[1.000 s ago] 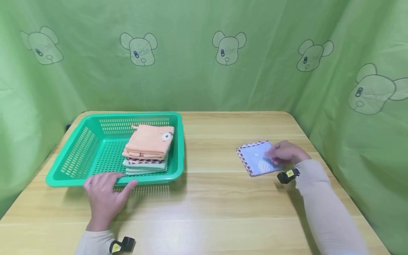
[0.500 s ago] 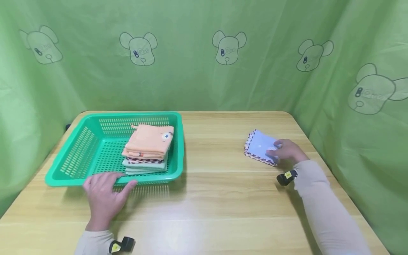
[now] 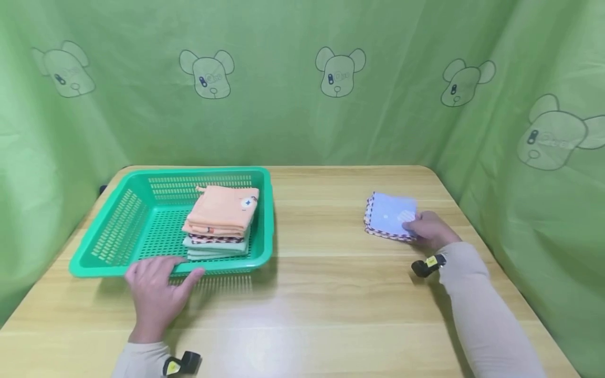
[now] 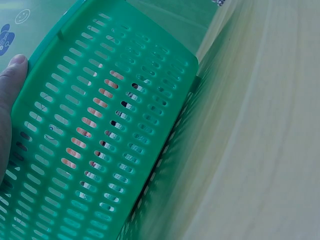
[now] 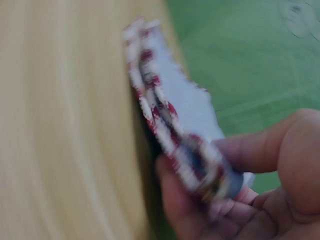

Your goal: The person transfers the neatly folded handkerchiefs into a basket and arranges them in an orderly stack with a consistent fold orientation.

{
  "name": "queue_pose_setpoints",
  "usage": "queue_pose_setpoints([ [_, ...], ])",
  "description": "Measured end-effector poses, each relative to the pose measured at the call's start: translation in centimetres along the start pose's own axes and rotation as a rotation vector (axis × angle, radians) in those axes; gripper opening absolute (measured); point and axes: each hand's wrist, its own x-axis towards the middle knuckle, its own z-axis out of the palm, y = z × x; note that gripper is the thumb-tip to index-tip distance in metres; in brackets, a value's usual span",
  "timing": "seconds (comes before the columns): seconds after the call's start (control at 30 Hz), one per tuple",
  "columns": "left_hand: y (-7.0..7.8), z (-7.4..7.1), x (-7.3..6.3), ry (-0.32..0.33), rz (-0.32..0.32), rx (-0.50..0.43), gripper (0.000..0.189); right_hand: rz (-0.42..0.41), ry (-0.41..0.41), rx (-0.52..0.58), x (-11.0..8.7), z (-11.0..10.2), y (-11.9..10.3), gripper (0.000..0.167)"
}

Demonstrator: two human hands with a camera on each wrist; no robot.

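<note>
My left hand [image 3: 157,291] grips the front rim of a green plastic basket [image 3: 231,266], fingers over the edge and thumb on the outer side. In the basket's right part lies a stack of folded cloths: a peach towel [image 3: 222,205] on top, a dark-and-white edged one under it, pale green towels [image 3: 217,253] at the bottom. On the right, my right hand [image 3: 431,230] pinches a folded light blue towel [image 3: 392,212] with a checked border, thumb on top and fingers beneath. The right wrist view shows the towel's folded layers [image 5: 175,135] held edge-on, slightly blurred.
The wooden table [image 3: 302,304] reaches to a green curtain [image 3: 283,115] with printed bear heads behind and at both sides. The basket takes up the table's left part. Bare tabletop lies between the basket and the blue towel.
My right hand has shifted its hold to the blue towel's near right corner; the towel has turned and moved slightly back and right. The left hand and basket have stayed put.
</note>
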Motion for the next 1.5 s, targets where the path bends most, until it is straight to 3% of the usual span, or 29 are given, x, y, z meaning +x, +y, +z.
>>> queue_pose_setpoints([
  [0.07, 0.0, 0.0, 0.0, -0.012, -0.003, 0.002, 0.078, 0.001, -0.057, 0.299, 0.1, -0.1, 0.2, 0.023],
  [0.13, 0.0, 0.0, 0.0, -0.017, -0.006, 0.003, 0.078, 0.02, -0.114, 0.541, 0.0, -0.1, 0.3, 0.038],
  [0.23, 0.0, -0.1, -0.1, -0.039, -0.018, 0.008, 0.079, 0.024, -0.147, 0.695, -0.1, -0.2, 0.3, 0.049],
  [0.63, -0.1, -0.1, -0.2, -0.042, -0.028, 0.006, 0.079, 0.007, -0.189, 0.858, -0.6, 0.2, -0.7, 0.01],
  [0.87, -0.1, 0.0, -0.3, -0.018, -0.02, -0.004, 0.078, 0.019, -0.189, 0.828, -0.2, 0.9, -1.0, 0.015],
  [1.2, 0.1, 0.0, -0.1, -0.02, -0.02, -0.005, 0.078, 0.049, -0.14, 0.919, 0.0, 1.3, -1.9, 0.009],
  [1.5, -0.1, 0.1, -0.2, 0.001, -0.012, -0.001, 0.079, 0.045, -0.16, 1.01, 0.3, 1.4, -2.8, 0.009],
])
